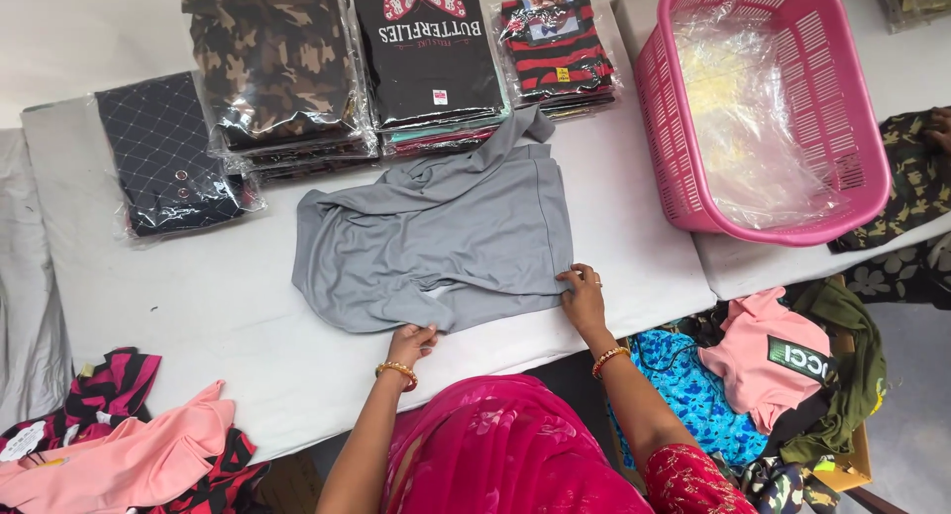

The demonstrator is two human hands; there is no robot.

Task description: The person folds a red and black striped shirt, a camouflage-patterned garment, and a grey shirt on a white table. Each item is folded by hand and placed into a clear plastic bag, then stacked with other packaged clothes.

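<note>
From the head view, a grey garment (436, 242) lies spread on the white tabletop (198, 306), its upper part bunched toward the stacks behind it. The left hand (411, 339) pinches the near hem between fingers and thumb; the right hand (582, 291) presses down on the near right corner, fingers bent onto the cloth.

Along the far edge sit clear-wrapped packs: a dark quilted-pattern pack (163, 157) at the left, a camouflage stack (272, 63) beside it, a black pack with a red butterfly print (428, 49), and a red-and-black striped pack (555, 49). To the right stands a pink plastic basket (674, 128) holding crumpled clear plastic bags (753, 118).

A pile of pink and striped clothes (119, 445) lies at the near left corner. Beyond the right edge of the tabletop, a heap of clothes (763, 375) in blue, pink and olive fills a box.
</note>
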